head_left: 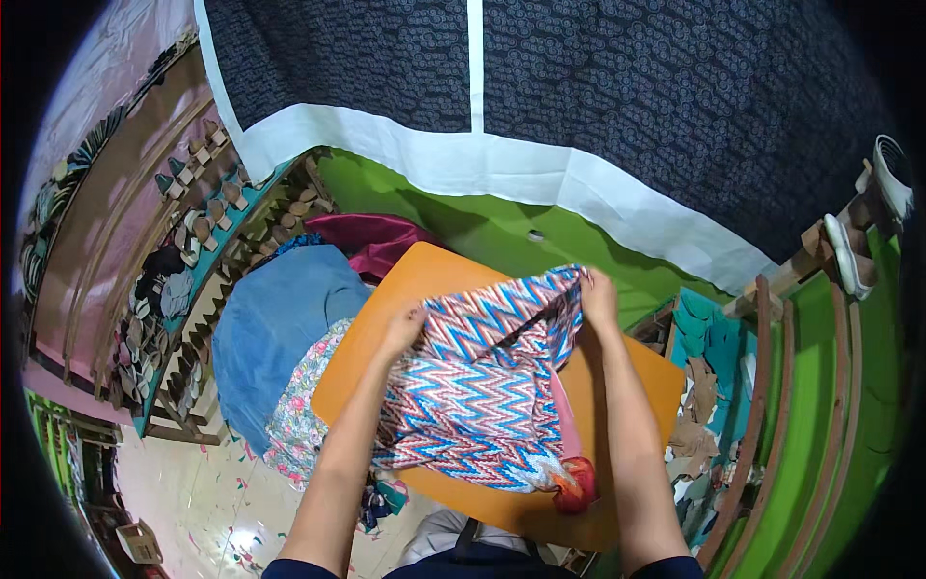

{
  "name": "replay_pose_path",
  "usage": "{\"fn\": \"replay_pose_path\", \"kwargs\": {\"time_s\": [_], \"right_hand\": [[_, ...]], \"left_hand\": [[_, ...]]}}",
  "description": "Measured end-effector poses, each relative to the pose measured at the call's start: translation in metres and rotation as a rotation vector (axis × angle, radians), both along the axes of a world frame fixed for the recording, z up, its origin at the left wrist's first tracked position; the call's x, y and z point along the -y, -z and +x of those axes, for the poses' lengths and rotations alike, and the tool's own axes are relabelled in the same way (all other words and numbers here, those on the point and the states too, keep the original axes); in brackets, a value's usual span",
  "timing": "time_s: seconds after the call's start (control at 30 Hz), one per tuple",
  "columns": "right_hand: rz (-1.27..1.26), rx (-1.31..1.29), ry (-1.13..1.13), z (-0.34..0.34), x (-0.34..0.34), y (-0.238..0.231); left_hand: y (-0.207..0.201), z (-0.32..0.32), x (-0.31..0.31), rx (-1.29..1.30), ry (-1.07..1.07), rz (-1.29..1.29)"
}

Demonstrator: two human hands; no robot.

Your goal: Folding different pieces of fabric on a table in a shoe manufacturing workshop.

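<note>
A zigzag-patterned cloth [473, 405] in blue, red and white lies bunched over an orange tabletop [637, 386]. My left hand [405, 328] pinches its upper left edge. Farther right, my right hand [597, 297] grips the upper right corner, so the top edge is raised and stretched between both hands. A dark fold gapes below that edge near the right hand. Pink fabric [562, 410] shows under the cloth's right side, and a red-orange bunched cloth [576, 485] lies at its lower right corner.
Left of the table are a blue fabric heap [275, 328], a floral cloth [299, 415] and maroon satin [371, 236]. Racks of shoes [198, 232] line the left. Scraps fill a teal bin [699, 405] at right, beside wooden rails [762, 386]. A dark curtain [627, 96] hangs ahead.
</note>
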State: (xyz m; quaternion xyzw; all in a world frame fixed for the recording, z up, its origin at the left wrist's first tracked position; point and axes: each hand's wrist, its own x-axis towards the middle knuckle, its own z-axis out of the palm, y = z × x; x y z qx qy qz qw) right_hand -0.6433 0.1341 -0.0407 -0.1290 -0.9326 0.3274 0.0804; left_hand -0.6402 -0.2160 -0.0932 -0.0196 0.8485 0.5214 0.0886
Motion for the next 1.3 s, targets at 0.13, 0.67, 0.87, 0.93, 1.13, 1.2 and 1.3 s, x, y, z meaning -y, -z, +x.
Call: {"fn": "replay_pose_path", "kwargs": {"time_s": [0.13, 0.67, 0.87, 0.93, 1.13, 1.2, 1.3], "right_hand": [[0.052, -0.141, 0.027, 0.003, 0.021, 0.018], [0.312, 0.432, -0.683, 0.266, 0.087, 0.054], [0.107, 0.389, -0.645, 0.307, 0.096, 0.045], [0.192, 0.417, -0.582, 0.324, 0.107, 0.030], [0.661, 0.460, -0.603, 0.362, 0.081, 0.052], [0.452, 0.487, -0.572, 0.365, 0.073, 0.043], [0.153, 0.462, -0.482, 0.367, 0.072, 0.033]], "left_hand": [[0.008, -0.001, -0.003, -0.400, -0.096, -0.248], [0.007, 0.200, 0.041, -0.442, 0.931, -0.772], [-0.006, 0.230, 0.069, -0.501, 0.766, -0.877], [0.002, 0.240, 0.090, -0.561, 0.717, -0.879], [-0.015, 0.262, 0.115, -0.528, 0.706, -0.786], [-0.029, 0.265, 0.119, -0.277, 0.824, -0.801], [-0.036, 0.270, 0.125, 0.072, 0.926, -0.840]]}}
